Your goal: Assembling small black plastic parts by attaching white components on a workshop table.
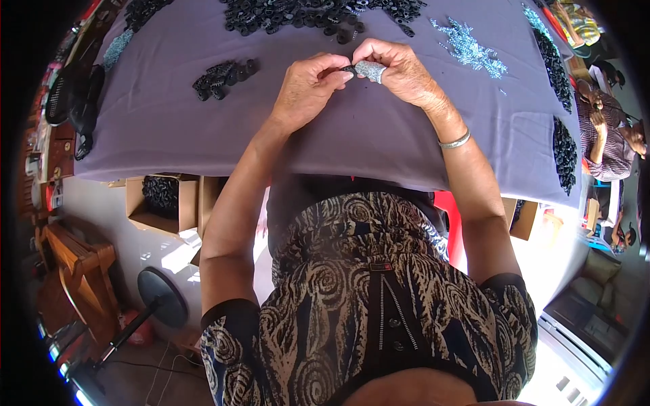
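Note:
My left hand (308, 91) and my right hand (403, 71) meet over the table's far middle, fingertips pinched together. Between them is a small black piece (349, 68), mostly hidden by the fingers. A silvery-grey wrap (371, 70) covers a digit of my right hand, and that wrist wears a metal bangle (455, 141). Left of my hands lies a small cluster of black ring-like pieces (220, 78). Beyond them spreads a large heap of similar black pieces (291, 17). To the right is a scattered pile of tiny silvery pieces (472, 49).
A grey-purple cloth (379, 142) covers the table. More black pieces (564, 155) line its right edge. Under the left side, an open cardboard box (162, 220) holds black pieces. A round black stand base (162, 298) is on the floor. Another person (606, 128) sits at far right.

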A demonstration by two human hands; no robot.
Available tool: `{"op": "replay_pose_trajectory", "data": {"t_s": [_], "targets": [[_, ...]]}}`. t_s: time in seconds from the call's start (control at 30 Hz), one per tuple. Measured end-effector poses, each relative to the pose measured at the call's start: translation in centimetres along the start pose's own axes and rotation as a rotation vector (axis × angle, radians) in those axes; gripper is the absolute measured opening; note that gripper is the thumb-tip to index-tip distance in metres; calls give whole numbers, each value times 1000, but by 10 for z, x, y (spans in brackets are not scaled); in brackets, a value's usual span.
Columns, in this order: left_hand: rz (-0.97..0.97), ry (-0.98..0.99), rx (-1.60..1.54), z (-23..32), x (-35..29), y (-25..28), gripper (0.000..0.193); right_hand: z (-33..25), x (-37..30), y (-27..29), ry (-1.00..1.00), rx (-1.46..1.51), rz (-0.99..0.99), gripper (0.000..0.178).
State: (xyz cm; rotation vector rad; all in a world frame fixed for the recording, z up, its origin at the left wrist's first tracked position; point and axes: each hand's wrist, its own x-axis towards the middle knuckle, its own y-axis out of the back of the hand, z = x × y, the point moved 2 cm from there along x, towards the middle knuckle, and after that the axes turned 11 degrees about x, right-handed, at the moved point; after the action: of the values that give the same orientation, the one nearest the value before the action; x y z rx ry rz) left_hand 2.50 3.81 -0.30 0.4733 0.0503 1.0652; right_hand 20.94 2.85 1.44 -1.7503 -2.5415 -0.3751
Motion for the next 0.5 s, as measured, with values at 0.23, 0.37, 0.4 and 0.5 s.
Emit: {"op": "replay_pose_trajectory", "data": {"t_s": [0.23, 0.37, 0.4, 0.5], "targets": [[34, -4, 58, -2, -1, -3, 18, 0, 0, -4, 30, -85, 31, 5], [41, -7, 129, -2, -1, -2, 17, -8, 0, -9, 38, -235, 75, 6], [53, -7, 125, -2, -1, -3, 16, -10, 1, -10, 34, -232, 74, 6], [130, -48, 175, -1, 1, -2, 17, -15, 1, -13, 61, -330, 124, 7]]}}
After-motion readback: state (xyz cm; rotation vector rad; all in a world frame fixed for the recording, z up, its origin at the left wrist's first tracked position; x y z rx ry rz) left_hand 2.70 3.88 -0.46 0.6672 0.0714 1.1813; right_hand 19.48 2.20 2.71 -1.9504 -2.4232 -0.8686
